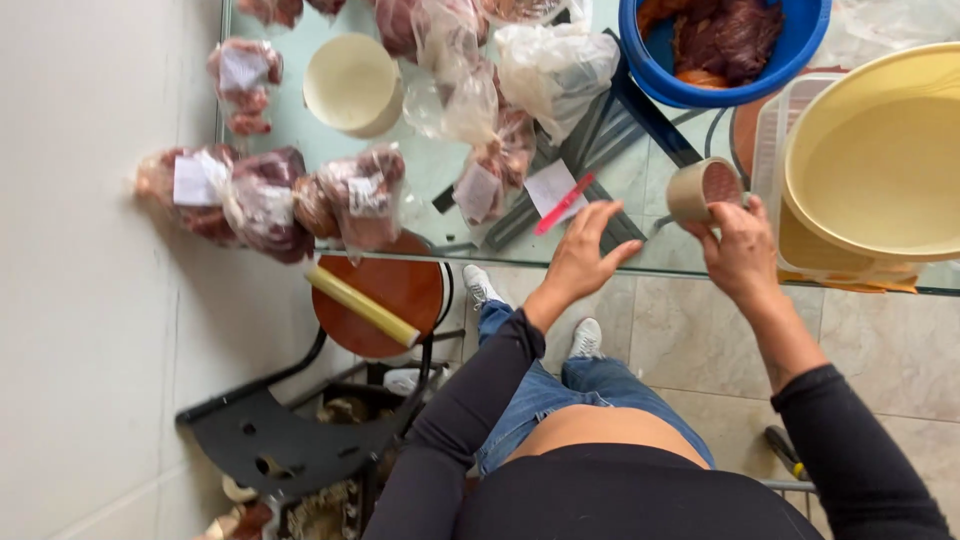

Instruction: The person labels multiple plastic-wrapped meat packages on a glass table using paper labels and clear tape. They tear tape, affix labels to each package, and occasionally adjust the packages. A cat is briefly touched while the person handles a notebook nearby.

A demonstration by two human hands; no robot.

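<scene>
Brown packing tape roll (703,189) sits at the near edge of the glass table (640,180), pinched in the right hand (742,250): fingers curl over the roll's near rim, roll tipped so its core faces the camera. Left hand (583,256) is released, fingers spread, hovering above the table edge, holding nothing. Nearest to it: a white paper slip (549,187) with a red pen (563,204) lying across it, just beyond the fingertips.

Rest of the tabletop:
- Bagged raw meat portions with white labels (262,200) clustered at the left edge, more bags (480,150) toward the middle and far side.
- Crumpled clear plastic bag (555,65) near the centre.
- Cream round lid (350,84) lying flat at the far left.
- Blue bucket (800,40) holding dark red meat, far right.
- Big pale yellow basin (880,160) right beside the right hand, resting on a clear plastic container (775,140).

Below table level: a round wooden stool (400,295) with a yellowish roll of cling film (362,304) lying across the seat, overhanging it at the left. Dark metal chair frame (270,440) lower left. Person wears black long sleeves, blue jeans, white sneakers (585,338), standing on a tiled floor (900,350). Yellow-and-black tool handle (785,452) pokes out near the right elbow; can't tell what kind.
</scene>
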